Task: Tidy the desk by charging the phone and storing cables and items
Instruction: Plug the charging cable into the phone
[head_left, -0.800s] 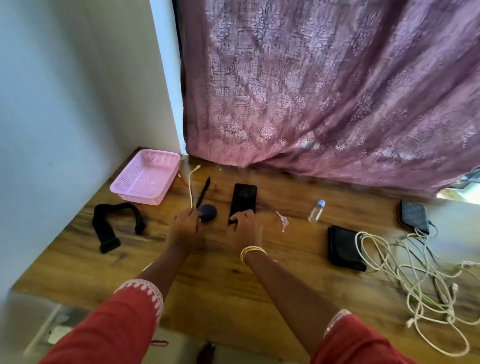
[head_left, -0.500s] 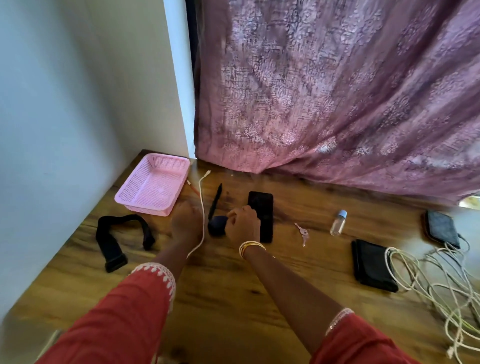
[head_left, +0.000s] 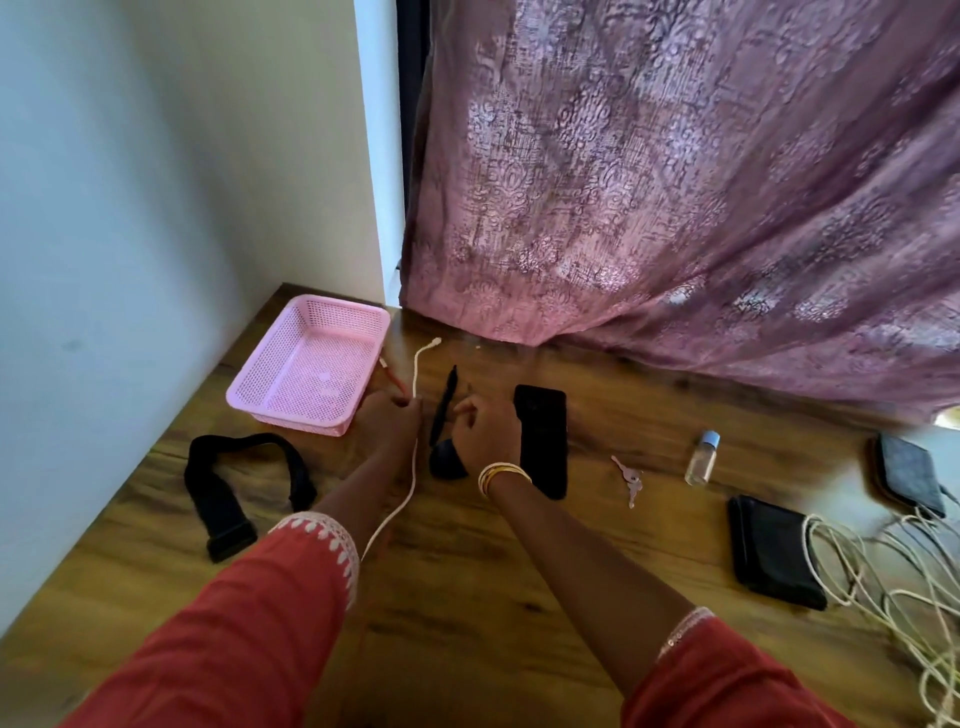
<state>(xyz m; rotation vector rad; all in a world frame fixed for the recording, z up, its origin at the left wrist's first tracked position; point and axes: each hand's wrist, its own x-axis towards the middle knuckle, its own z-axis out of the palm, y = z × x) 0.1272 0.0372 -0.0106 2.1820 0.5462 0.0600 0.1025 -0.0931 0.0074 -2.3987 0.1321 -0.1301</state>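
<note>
A black phone (head_left: 543, 441) lies face up on the wooden desk (head_left: 509, 561). My left hand (head_left: 390, 423) is closed around a thin white charging cable (head_left: 415, 374), whose plug end points toward the curtain. My right hand (head_left: 485, 434) hovers between the cable and the phone with fingers loosely spread, holding nothing. A black pen (head_left: 445, 402) and a dark round object (head_left: 445, 462) lie just left of my right hand. An empty pink mesh basket (head_left: 311, 364) sits at the back left.
A black strap (head_left: 228, 478) lies at the left. Keys (head_left: 629, 477), a small clear bottle (head_left: 702, 458), a black wallet (head_left: 774, 551), a dark pouch (head_left: 909, 475) and a tangle of white cables (head_left: 893, 582) occupy the right. A purple curtain (head_left: 675, 208) hangs behind.
My left hand has closed on the white cable near the basket. My right hand left the phone's lower edge and shifted left beside the pen. The view turned left.
</note>
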